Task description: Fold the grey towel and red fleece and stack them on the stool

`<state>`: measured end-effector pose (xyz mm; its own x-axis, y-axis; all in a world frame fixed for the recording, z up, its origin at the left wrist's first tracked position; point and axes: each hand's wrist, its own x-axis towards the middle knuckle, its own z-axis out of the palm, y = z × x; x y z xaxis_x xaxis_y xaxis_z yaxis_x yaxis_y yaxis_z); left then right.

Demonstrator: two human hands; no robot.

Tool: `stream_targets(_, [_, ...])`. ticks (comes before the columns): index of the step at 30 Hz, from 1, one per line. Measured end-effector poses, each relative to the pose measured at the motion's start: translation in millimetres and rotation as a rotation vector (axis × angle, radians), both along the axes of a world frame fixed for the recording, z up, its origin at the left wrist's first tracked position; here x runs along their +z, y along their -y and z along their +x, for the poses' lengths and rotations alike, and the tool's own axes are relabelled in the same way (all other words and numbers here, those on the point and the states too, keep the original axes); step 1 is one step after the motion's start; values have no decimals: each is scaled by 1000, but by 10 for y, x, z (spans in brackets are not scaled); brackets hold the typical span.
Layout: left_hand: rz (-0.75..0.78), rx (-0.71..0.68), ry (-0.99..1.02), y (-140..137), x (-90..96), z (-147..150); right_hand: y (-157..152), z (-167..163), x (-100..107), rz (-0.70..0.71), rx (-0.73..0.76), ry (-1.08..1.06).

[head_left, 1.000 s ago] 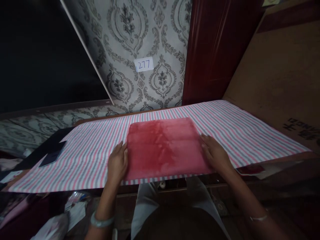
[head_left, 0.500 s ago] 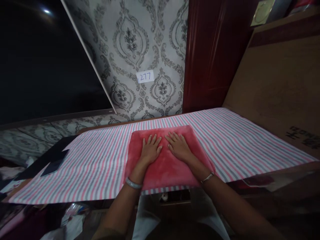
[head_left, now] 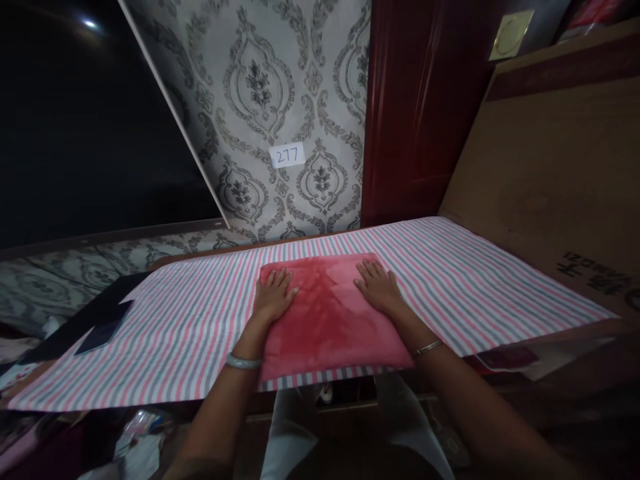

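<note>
A plush pink-red cloth piece (head_left: 320, 320), roughly square and perhaps a folded blanket or cushion cover, lies flat near the table's front edge. Darker and lighter patches mark its pile. My left hand (head_left: 274, 295) rests palm down on its left side, fingers stretched out and pointing away from me. On its right side lies my right hand (head_left: 379, 287), also flat with fingers spread. Neither hand grips the fabric. Under the piece is a striped tablecloth (head_left: 190, 320) in pink, grey and white.
A dark flat object like a phone or tablet (head_left: 103, 335) lies on the left of the tablecloth. A large cardboard box (head_left: 560, 167) stands at the right. Behind are a big dark screen (head_left: 95, 133), patterned wallpaper and a paper label (head_left: 287, 155) reading 277.
My hands have slid apart, from the middle of the pink piece out to its left and right sides. The pile now shows different light and dark patches. The view has shifted slightly.
</note>
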<state>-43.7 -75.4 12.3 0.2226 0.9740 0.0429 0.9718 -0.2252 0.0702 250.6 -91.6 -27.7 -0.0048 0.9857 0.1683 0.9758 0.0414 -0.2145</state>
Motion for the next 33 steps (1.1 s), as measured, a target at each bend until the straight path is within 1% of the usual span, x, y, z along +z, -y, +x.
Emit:
stream_targets(2, [-41,69,91,-16,-52,-187,0,84,-64,-17,-39,-33])
stream_targets(4, [-71,102,200,-13,-134,-366,-6,141,-140,-27,-58,-69])
stream_targets(6, [-72,90,285,1,-206,-530,-22,201,-210,-37,-61,-114])
stream_targets(8, [-78,52,339,9,-221,-685,-55,290,-242,-48,-30,-162])
stream_targets(10, [-130,23,357,-16,-147,-822,-112,398,-202,-83,5,-198])
stream_targets(12, [-158,50,329,-97,13,-896,-200,474,-72,-112,6,-209])
stream_targets(13, [-145,77,308,-160,115,-888,-255,476,24,-110,-4,-206])
stream_targets(15, [-78,121,282,-320,325,-749,-377,378,253,-61,-9,-196])
stream_targets(17, [-13,93,283,-484,493,-443,-493,146,476,8,40,-187])
stream_targets(18, [12,52,285,-552,543,-247,-537,1,562,42,89,-177])
stream_targets(19, [51,-25,262,-603,562,-42,-570,-147,622,59,126,-164])
stream_targets(20, [51,-104,213,-636,547,158,-588,-285,650,66,151,-148])
stream_targets(21, [51,-156,163,-650,501,336,-594,-401,644,65,167,-127])
stream_targets(22, [43,-177,117,-649,427,484,-590,-489,608,54,177,-106])
stream_targets(24, [27,-186,91,-617,230,666,-566,-575,469,26,187,-76])
stream_targets(26, [29,-181,82,-574,36,720,-544,-571,305,6,190,-67])
stream_targets(28, [36,-172,82,-546,-92,708,-542,-535,181,4,185,-68])
stream_targets(30, [39,-161,87,-540,-139,685,-558,-507,124,5,177,-70])
stream_targets(33, [54,-138,82,-561,-118,654,-585,-489,124,2,155,-69])
